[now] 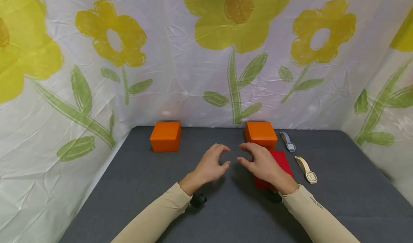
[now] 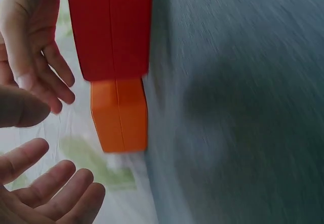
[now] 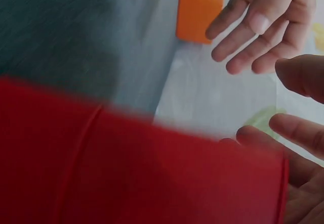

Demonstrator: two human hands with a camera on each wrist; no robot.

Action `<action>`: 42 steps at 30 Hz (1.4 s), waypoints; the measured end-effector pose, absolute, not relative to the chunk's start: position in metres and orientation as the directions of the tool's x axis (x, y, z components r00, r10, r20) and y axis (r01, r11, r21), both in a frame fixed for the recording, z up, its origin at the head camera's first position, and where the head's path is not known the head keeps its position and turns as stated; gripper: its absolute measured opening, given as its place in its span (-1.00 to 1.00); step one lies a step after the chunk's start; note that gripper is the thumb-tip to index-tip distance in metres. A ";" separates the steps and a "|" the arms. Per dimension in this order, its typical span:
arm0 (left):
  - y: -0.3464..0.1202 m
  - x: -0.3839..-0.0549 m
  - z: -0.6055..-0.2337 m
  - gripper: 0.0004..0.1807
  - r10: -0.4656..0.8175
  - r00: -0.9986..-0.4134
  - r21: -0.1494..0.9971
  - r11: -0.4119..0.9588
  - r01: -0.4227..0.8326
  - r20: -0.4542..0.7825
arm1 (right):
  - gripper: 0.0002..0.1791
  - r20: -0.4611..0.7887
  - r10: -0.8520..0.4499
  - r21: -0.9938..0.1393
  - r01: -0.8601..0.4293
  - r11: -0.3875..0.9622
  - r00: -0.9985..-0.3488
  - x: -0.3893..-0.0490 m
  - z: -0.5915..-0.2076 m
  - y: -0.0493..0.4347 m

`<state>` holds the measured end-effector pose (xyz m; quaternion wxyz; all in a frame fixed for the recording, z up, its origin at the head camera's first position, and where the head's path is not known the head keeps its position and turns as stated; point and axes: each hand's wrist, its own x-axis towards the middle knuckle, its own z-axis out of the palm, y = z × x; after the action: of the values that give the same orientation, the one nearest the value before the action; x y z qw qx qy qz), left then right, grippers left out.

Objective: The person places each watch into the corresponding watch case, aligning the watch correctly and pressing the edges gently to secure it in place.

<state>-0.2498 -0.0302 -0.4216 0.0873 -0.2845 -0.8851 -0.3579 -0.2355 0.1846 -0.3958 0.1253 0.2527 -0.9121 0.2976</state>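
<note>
Head view, near to far: I count two sleeved forearms, with a black device under each wrist. My left hand (image 1: 209, 165) and right hand (image 1: 262, 164) face each other, well apart from the far edge; fingers are relaxed and thumbs spread wide, with a gap between the hands. One red box (image 1: 283, 161) sits on the dark table (image 1: 129, 200), partly hidden below the right hand; I cannot confirm contact. To its right lies one cream watch (image 1: 304, 168); farther back, one light-blue watch (image 1: 287, 141). Two orange boxes stand near the far edge: the left orange box (image 1: 165, 136) and the right orange box (image 1: 260, 133), the latter just behind the red one. Container count: three, all closed; I cannot see their contents. Behind the table hangs one white backdrop (image 1: 180, 74) printed with five yellow flowers.
</note>
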 end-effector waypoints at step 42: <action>0.059 -0.228 -0.440 -0.16 0.524 -0.846 0.769 0.502 0.396 0.094 | 0.01 0.090 -0.135 -0.607 -0.162 0.778 -0.987 -0.202 -0.422 0.301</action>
<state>-0.2282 0.0589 -0.4399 -0.0759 -0.2665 -0.8632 -0.4220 -0.2017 0.3010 -0.4220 0.0204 0.0789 -0.9426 0.3239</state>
